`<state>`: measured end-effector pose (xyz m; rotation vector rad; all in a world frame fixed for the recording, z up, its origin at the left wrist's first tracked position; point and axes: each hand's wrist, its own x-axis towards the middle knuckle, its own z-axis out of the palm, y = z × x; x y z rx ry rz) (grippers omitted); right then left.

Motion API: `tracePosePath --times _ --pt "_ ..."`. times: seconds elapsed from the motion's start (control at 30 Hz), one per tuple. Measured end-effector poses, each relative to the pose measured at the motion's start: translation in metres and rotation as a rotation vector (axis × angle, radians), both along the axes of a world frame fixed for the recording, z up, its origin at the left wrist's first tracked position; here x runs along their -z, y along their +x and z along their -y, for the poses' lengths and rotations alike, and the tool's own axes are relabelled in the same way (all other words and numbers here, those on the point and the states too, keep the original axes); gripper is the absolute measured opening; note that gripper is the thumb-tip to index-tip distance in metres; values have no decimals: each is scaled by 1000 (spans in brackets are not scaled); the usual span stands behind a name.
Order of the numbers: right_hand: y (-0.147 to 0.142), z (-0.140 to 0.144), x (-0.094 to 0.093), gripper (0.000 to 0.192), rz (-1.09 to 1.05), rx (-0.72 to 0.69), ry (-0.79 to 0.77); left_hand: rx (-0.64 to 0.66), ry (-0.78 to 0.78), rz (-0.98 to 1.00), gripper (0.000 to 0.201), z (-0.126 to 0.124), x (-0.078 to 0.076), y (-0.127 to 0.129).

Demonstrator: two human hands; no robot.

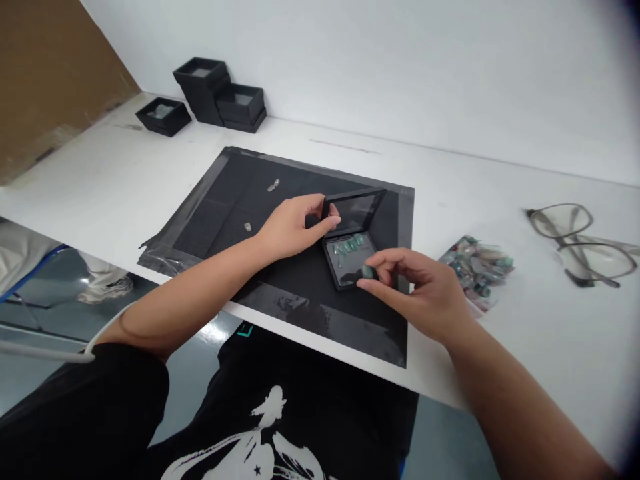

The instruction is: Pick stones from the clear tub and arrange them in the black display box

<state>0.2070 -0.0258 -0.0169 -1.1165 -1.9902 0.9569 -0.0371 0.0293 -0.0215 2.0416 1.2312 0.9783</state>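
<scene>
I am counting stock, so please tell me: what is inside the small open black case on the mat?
Inside the open black case, a row of small green stones lies near the hinge. The right hand covers its near corner.

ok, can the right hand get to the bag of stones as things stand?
Probably yes. The bag of stones lies just beyond the right hand with nothing between, though the fingers already pinch a small green stone.

My right-hand fingers (387, 267) hid most of the small green stone (369, 271); the green pieces in the open black hinged case (350, 257) were too small to tell apart.
</scene>
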Motion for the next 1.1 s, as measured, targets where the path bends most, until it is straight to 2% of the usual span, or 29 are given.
tracePosePath --times 0.1,0.33,0.57,0.77,1.1 --pt "1 -2 0 19 69 9 38 59 -2 11 17 1 2 3" --pt "-4 -6 2 22 344 47 -2 63 13 -102 19 2 0 3" --pt "-4 -8 3 28 328 78 -76 63 11 -201 21 3 -3 2" --pt "-5 -5 3 21 335 84 11 59 -7 -247 24 4 -5 1" --pt "-6 -3 10 26 435 62 245 73 51 -291 25 1 -5 -1"
